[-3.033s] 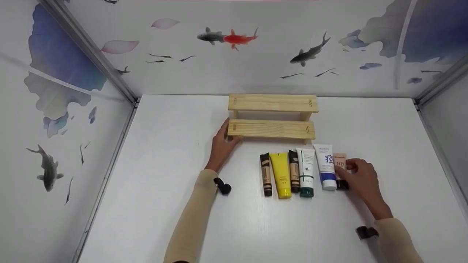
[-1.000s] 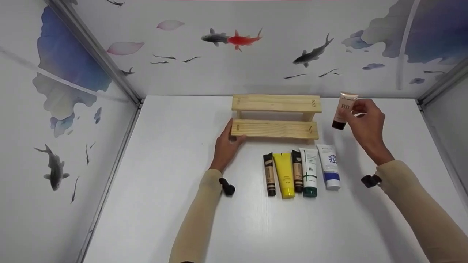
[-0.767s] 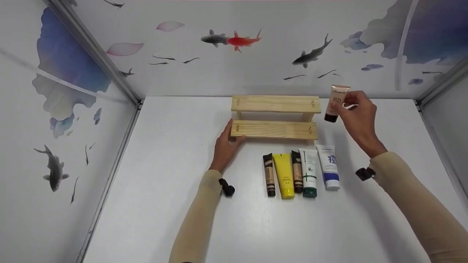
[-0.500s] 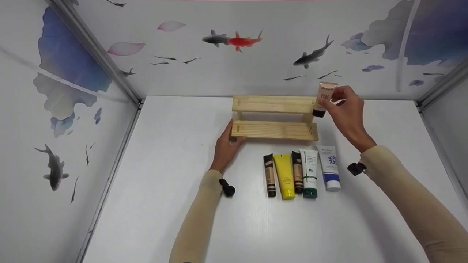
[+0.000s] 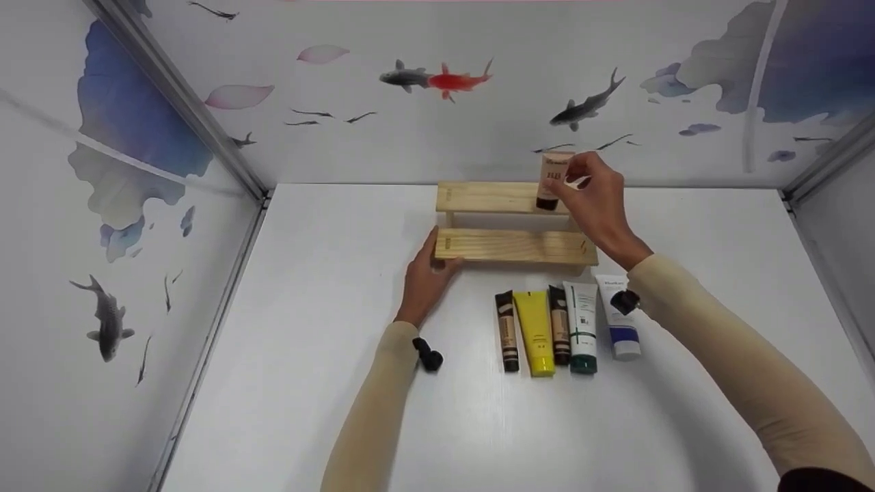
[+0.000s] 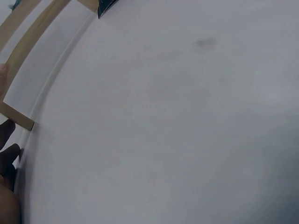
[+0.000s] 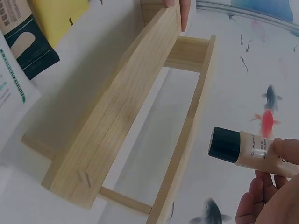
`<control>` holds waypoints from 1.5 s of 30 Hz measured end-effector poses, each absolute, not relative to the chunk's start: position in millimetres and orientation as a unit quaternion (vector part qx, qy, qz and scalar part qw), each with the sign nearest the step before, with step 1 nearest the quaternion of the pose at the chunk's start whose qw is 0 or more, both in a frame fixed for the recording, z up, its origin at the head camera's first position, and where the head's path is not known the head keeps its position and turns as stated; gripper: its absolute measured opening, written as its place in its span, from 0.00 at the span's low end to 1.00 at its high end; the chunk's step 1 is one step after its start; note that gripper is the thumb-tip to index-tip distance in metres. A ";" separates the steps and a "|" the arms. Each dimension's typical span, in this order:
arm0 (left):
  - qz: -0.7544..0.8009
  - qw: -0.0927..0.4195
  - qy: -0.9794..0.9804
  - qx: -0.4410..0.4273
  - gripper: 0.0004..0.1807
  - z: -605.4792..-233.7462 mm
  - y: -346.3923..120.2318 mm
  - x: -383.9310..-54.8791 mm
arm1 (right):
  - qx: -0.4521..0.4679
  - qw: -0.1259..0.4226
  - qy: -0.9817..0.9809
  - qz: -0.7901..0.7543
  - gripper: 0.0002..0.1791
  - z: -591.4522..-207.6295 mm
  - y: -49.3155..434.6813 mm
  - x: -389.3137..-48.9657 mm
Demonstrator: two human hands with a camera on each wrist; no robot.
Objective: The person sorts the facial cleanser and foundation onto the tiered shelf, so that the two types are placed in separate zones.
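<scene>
In the head view my right hand [image 5: 599, 198] pinches a small beige BB cream tube [image 5: 552, 179], its dark cap pointing down. The tube overlaps the upper shelf of a two-step wooden rack [image 5: 509, 244] toward its right part. The right wrist view shows the thumb on one face of the BB cream tube [image 7: 259, 151] and fingers on the other. My left hand [image 5: 425, 281] grips the left end of the rack's lower shelf, thumb at the front edge and fingers along the end. Only a few of its fingertips [image 6: 9, 151] show in the left wrist view.
In front of the rack, a row of tubes lies on the white table [image 5: 307, 307]: two slim brown-and-black tubes [image 5: 506, 331], a yellow tube [image 5: 535, 333], a white tube with green cap [image 5: 582, 328] and a white-and-blue tube [image 5: 623, 333]. Walls with painted fish enclose the table.
My right hand picked the BB cream tube up from the right end of the row, raised it, then carried it left over the rack's upper shelf. The left hand has stayed on the rack.
</scene>
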State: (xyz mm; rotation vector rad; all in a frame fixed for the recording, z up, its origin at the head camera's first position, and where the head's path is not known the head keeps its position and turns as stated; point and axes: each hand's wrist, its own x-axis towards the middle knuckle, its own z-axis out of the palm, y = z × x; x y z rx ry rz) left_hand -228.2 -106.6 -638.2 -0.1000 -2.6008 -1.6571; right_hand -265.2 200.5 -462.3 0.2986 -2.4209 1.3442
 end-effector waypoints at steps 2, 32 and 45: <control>-0.538 0.022 -0.842 -0.032 0.52 -639.1 -106.3 -226.6 | 0.115 0.175 -0.854 0.476 0.18 -463.0 193.2 -266.2; -0.543 0.024 -0.839 -0.033 0.52 -640.0 -107.8 -224.8 | 0.160 0.159 -0.831 0.508 0.13 -469.8 107.3 -294.4; -0.530 0.025 -0.847 -0.034 0.53 -637.8 -107.2 -225.4 | 0.173 0.150 -0.837 0.496 0.13 -470.6 90.3 -306.2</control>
